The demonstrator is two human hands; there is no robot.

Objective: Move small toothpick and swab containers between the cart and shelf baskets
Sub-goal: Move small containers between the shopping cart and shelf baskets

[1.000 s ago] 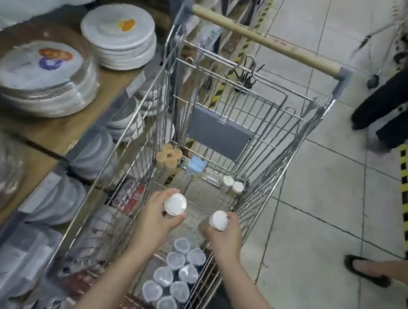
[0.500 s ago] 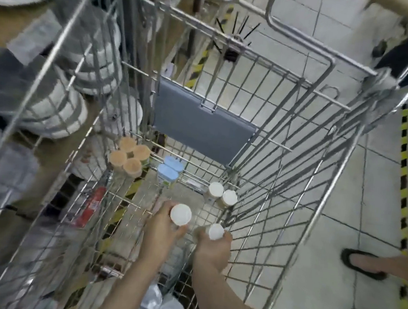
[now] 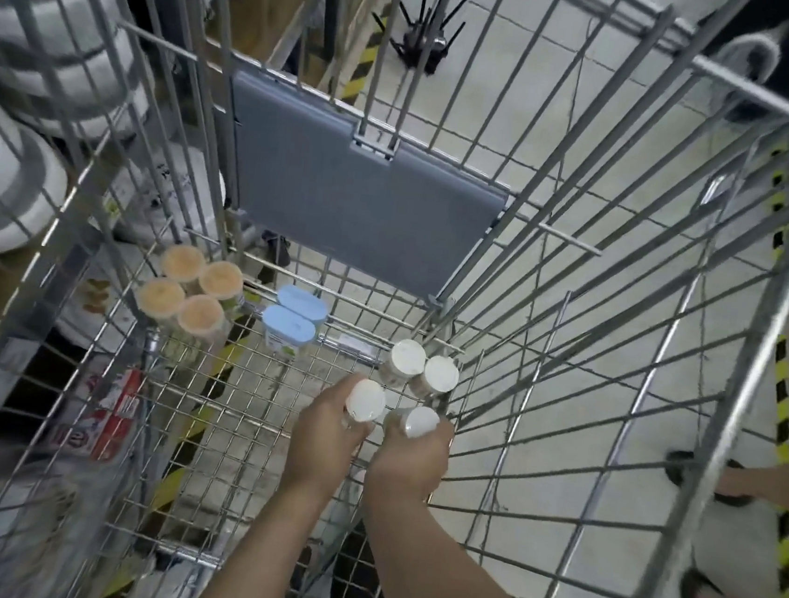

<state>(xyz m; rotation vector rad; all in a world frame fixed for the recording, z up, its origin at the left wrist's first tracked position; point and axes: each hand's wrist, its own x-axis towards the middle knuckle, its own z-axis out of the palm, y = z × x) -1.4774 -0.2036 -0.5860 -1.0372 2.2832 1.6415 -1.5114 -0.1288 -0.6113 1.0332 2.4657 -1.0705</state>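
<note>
White-lidded containers (image 3: 365,400) in both hands (image 3: 326,442) inside cart (image 3: 550,276).

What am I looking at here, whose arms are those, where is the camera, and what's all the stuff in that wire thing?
There is no machine here. The picture comes from a wide-angle camera worn on a person's head, looking down at that person's own two bare hands.

The wire thing is a shopping cart, seen from above. On its mesh floor stand four orange-lidded containers, two blue-lidded containers and two white-lidded containers.

The left hand grips a white-lidded container. The right hand grips another white-lidded container. Both are low in the cart, beside the standing white pair.

The grey plastic flap hangs on the cart's far wall. Stacked striped bowls sit outside on the left.
</note>
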